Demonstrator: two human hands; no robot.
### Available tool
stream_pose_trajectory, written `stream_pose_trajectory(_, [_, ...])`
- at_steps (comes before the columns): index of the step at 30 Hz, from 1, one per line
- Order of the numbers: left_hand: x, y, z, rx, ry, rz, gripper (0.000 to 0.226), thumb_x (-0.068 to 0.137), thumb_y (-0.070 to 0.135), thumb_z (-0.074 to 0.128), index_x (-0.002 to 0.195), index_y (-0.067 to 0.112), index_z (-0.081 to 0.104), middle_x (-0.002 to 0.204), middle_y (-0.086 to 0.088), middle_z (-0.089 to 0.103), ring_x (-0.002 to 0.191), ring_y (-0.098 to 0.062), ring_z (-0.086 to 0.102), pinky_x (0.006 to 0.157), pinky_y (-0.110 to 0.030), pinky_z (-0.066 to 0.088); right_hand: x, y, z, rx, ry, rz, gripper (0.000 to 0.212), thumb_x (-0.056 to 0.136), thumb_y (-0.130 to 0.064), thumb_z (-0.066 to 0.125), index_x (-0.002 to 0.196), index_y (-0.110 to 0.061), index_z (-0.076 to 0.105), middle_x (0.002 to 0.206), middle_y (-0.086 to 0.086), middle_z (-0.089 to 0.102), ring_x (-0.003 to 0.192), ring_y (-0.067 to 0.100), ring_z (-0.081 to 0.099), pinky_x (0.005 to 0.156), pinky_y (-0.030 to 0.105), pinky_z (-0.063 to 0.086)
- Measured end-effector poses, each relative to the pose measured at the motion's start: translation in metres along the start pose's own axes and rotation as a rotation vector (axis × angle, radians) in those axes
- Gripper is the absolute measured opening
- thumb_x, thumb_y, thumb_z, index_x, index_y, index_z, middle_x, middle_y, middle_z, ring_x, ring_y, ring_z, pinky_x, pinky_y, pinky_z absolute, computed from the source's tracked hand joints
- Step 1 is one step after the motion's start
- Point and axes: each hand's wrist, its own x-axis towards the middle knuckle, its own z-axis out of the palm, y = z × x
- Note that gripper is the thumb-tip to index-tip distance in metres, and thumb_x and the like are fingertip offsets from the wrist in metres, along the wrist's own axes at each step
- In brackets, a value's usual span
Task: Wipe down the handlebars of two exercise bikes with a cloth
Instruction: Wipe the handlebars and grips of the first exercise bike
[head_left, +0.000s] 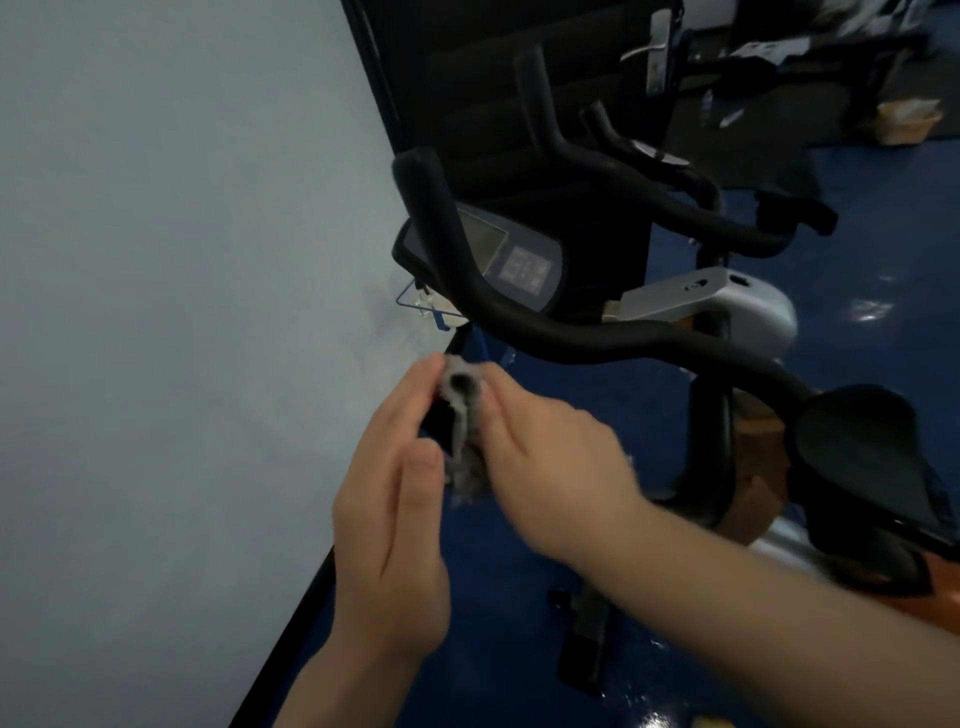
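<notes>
A grey cloth (464, 415) hangs bunched between my two hands, below the near bike's black handlebar (524, 322). My left hand (395, 509) holds the cloth's left side with straight fingers and thumb. My right hand (550, 452) pinches the cloth's top from the right. Neither hand touches the handlebar. The near bike has a grey console (519, 260) and a black saddle (872, 457). A second bike's black handlebar (675, 197) stands behind it.
A pale wall (182, 286) fills the left side, close to the near bike. The floor (509, 597) is blue. A dark door with a metal handle (654, 49) stands at the back, with clutter and a cardboard box (906, 122) at far right.
</notes>
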Motion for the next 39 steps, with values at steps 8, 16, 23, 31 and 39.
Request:
stream_pose_trajectory(8, [0.014, 0.004, 0.026, 0.486, -0.057, 0.338, 0.031, 0.094, 0.023, 0.045, 0.113, 0.011, 0.067, 0.121, 0.001, 0.062, 0.12, -0.019, 0.054, 0.118, -0.041, 0.02, -0.076, 0.076, -0.007, -0.17, 0.156, -0.109, 0.039, 0.095, -0.032, 0.036, 0.131, -0.02, 0.049, 0.114, 0.0, 0.06, 0.09, 0.019, 0.056, 0.078, 0.038, 0.046])
stream_pose_trajectory(16, [0.004, -0.004, 0.054, 0.695, -0.316, 0.422, 0.029, 0.093, 0.032, 0.047, 0.097, 0.019, 0.073, 0.087, 0.01, 0.072, 0.077, -0.013, 0.065, 0.089, -0.031, 0.033, -0.106, 0.065, 0.022, 0.181, 0.397, 0.347, 0.044, 0.101, -0.045, 0.02, 0.142, -0.036, 0.034, 0.152, -0.023, 0.024, 0.143, -0.002, 0.013, 0.115, 0.03, 0.021])
stream_pose_trajectory(23, [0.003, -0.008, 0.054, 0.719, -0.268, 0.467, 0.023, 0.091, 0.029, 0.051, 0.089, 0.017, 0.07, 0.072, 0.008, 0.066, 0.065, -0.017, 0.06, 0.08, -0.033, 0.032, -0.09, 0.048, 0.008, 0.509, 0.319, 0.698, 0.067, 0.097, -0.053, 0.028, 0.15, -0.035, -0.008, 0.157, -0.02, -0.013, 0.14, -0.004, -0.016, 0.119, 0.032, -0.003])
stream_pose_trajectory(31, [0.002, -0.012, 0.059, 0.73, -0.216, 0.494, 0.028, 0.095, 0.031, 0.047, 0.09, 0.022, 0.073, 0.074, 0.01, 0.069, 0.067, -0.016, 0.062, 0.08, -0.035, 0.032, -0.046, 0.063, -0.005, 0.441, 0.474, 0.778, 0.06, 0.098, -0.038, 0.043, 0.148, -0.014, 0.019, 0.149, 0.005, 0.036, 0.13, 0.019, 0.042, 0.103, 0.03, 0.038])
stream_pose_trajectory(39, [0.002, -0.012, 0.063, 0.743, -0.181, 0.492, 0.028, 0.094, 0.032, 0.048, 0.087, 0.022, 0.073, 0.072, 0.01, 0.068, 0.065, -0.016, 0.061, 0.08, -0.035, 0.031, -0.032, 0.079, -0.013, 0.332, 0.379, 0.895, 0.05, 0.099, -0.027, 0.043, 0.141, -0.005, 0.025, 0.137, 0.014, 0.045, 0.106, 0.022, 0.05, 0.076, 0.025, 0.029])
